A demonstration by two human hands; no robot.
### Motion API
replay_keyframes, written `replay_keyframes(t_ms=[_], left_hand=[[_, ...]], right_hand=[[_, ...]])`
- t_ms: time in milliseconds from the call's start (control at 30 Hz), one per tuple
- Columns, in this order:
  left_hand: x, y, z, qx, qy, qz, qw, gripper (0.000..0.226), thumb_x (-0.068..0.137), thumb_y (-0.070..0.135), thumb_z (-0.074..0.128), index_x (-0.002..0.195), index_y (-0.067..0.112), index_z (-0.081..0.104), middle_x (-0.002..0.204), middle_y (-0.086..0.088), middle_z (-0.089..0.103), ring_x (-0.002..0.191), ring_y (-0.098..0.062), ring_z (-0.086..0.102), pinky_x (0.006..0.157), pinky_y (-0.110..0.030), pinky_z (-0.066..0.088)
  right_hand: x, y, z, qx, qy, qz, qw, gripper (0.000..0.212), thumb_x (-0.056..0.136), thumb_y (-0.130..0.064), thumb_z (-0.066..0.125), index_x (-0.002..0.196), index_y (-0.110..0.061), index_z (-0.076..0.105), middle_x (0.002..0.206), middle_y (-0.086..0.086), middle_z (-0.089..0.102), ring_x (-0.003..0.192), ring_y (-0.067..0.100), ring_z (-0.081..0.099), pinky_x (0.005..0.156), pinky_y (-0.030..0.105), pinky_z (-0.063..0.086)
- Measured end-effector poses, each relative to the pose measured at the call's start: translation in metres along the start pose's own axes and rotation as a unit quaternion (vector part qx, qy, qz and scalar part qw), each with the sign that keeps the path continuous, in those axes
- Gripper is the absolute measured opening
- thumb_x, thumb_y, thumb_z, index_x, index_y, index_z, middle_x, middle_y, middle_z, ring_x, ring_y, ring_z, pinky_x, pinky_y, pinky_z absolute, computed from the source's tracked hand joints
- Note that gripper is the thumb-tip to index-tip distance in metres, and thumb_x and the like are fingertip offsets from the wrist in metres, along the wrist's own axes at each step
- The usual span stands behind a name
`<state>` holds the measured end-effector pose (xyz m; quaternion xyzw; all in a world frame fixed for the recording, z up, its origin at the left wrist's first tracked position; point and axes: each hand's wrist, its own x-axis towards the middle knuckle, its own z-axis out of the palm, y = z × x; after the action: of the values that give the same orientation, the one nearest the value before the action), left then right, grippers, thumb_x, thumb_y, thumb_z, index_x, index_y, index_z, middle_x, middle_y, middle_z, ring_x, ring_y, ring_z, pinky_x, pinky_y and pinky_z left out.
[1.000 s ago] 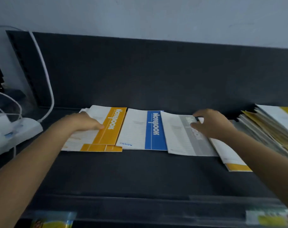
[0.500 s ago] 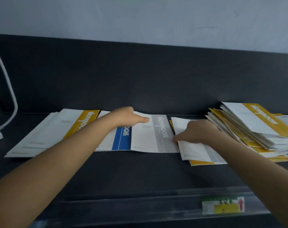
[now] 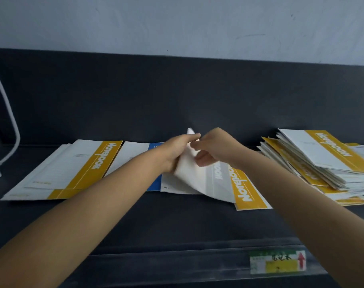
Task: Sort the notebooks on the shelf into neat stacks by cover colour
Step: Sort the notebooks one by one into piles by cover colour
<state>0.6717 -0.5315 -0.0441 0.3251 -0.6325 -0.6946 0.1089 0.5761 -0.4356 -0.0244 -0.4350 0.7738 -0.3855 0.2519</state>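
On the dark shelf [image 3: 177, 221] lie notebooks with coloured bands. A yellow-banded stack [image 3: 73, 167] lies at the left. A blue-banded notebook [image 3: 154, 183] lies beside it, mostly hidden by my left forearm. A grey-banded notebook [image 3: 206, 179] is tilted up off the shelf in the middle. My left hand [image 3: 177, 150] grips its raised far edge, and my right hand [image 3: 214, 148] pinches it from the right. Another grey notebook [image 3: 170, 186] lies flat beneath it. A yellow-banded notebook [image 3: 245, 190] lies just right of it.
A tall untidy pile of mostly yellow-banded notebooks [image 3: 322, 161] fills the right end of the shelf. A white cable [image 3: 8, 113] and white device sit at the far left. The shelf's clear front rail carries a price label [image 3: 277, 261]. A dark back panel stands behind.
Both hands came together on the grey-banded notebook and lifted its far edge off the shelf. The yellow-banded notebook to its right now shows its band.
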Motion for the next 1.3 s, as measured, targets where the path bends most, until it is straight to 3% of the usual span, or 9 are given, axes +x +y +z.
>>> replay_keyframes(t_ms=[100,233,367,500,667,967,1133,1233,1300], left_hand=[[0.004,-0.005,-0.021,0.084,0.119,0.023,0.989,0.008,0.09,0.007,0.062,0.096,0.002,0.064,0.099,-0.018,0.067,0.084,-0.03,0.066,0.076,-0.039,0.056],[0.01,-0.01,-0.045,0.175,0.207,0.074,0.96,0.018,0.091,-0.001,0.055,0.108,0.0,0.06,0.105,-0.013,0.064,0.083,-0.021,0.061,0.058,-0.027,0.048],[0.011,-0.017,-0.032,0.235,0.186,0.064,0.952,0.044,0.088,-0.001,0.055,0.131,0.004,0.046,0.131,-0.013,0.052,0.107,-0.022,0.054,0.074,-0.028,0.046],[0.014,-0.025,-0.019,0.305,0.159,0.071,0.936,0.07,0.09,0.007,0.061,0.149,0.009,0.025,0.15,-0.005,0.025,0.122,-0.018,0.039,0.089,-0.023,0.037],[0.015,-0.021,-0.029,0.256,0.185,0.107,0.943,0.078,0.085,0.024,0.072,0.15,0.015,0.029,0.154,-0.002,0.022,0.139,-0.021,0.031,0.11,-0.038,0.036],[-0.007,0.002,-0.043,-0.148,0.025,0.013,0.989,0.044,0.092,0.036,0.063,0.115,-0.002,0.06,0.116,-0.021,0.066,0.095,-0.032,0.07,0.082,-0.039,0.059],[-0.018,0.012,-0.067,-0.301,-0.061,-0.031,0.951,0.09,0.082,0.071,0.051,0.118,-0.011,0.057,0.112,-0.031,0.065,0.093,-0.043,0.069,0.072,-0.047,0.061],[-0.025,0.01,-0.086,-0.17,0.014,-0.001,0.985,0.044,0.089,0.036,0.063,0.109,-0.004,0.064,0.1,-0.017,0.069,0.077,-0.026,0.072,0.068,-0.033,0.061],[-0.025,0.003,-0.095,-0.125,0.071,0.012,0.989,0.024,0.088,0.006,0.063,0.11,-0.003,0.062,0.101,-0.016,0.067,0.074,-0.021,0.072,0.07,-0.029,0.06]], right_hand=[[-0.005,0.009,-0.011,0.059,-0.124,0.008,0.99,0.038,0.092,-0.032,0.06,0.119,-0.005,0.062,0.115,0.011,0.066,0.103,0.021,0.066,0.09,0.032,0.055],[-0.01,0.034,-0.041,-0.282,-0.03,0.018,0.959,0.052,0.089,-0.045,0.06,0.129,-0.013,0.057,0.132,0.003,0.056,0.118,0.02,0.054,0.096,0.031,0.042],[-0.014,0.052,-0.042,-0.448,-0.075,0.139,0.88,0.072,0.06,-0.078,0.064,0.095,-0.016,0.059,0.099,-0.002,0.061,0.088,0.014,0.057,0.077,0.028,0.046],[-0.018,0.053,-0.036,-0.427,-0.023,0.13,0.895,0.056,0.063,-0.073,0.064,0.071,-0.019,0.052,0.077,-0.003,0.057,0.071,0.012,0.053,0.059,0.025,0.041],[-0.026,0.042,-0.028,-0.377,0.073,0.081,0.92,0.051,0.081,-0.041,0.063,0.055,-0.011,0.033,0.05,0.002,0.035,0.046,0.016,0.035,0.044,0.024,0.026],[-0.047,0.005,-0.045,-0.345,0.235,-0.102,0.903,0.031,0.089,-0.015,0.053,0.062,-0.002,0.046,0.054,0.008,0.041,0.052,0.024,0.036,0.045,0.031,0.023],[-0.052,0.006,-0.02,-0.284,0.172,-0.343,0.879,0.021,0.093,-0.027,0.055,0.1,-0.015,0.071,0.067,0.0,0.064,0.06,0.021,0.056,0.059,0.037,0.047],[-0.033,0.032,-0.01,-0.343,0.123,-0.432,0.825,0.03,0.093,-0.029,0.049,0.112,-0.018,0.07,0.106,-0.001,0.072,0.102,0.019,0.064,0.096,0.037,0.048],[-0.016,0.048,-0.003,-0.295,0.178,-0.371,0.862,0.031,0.094,-0.026,0.053,0.122,-0.02,0.065,0.131,0.0,0.06,0.128,0.02,0.05,0.111,0.035,0.028]])
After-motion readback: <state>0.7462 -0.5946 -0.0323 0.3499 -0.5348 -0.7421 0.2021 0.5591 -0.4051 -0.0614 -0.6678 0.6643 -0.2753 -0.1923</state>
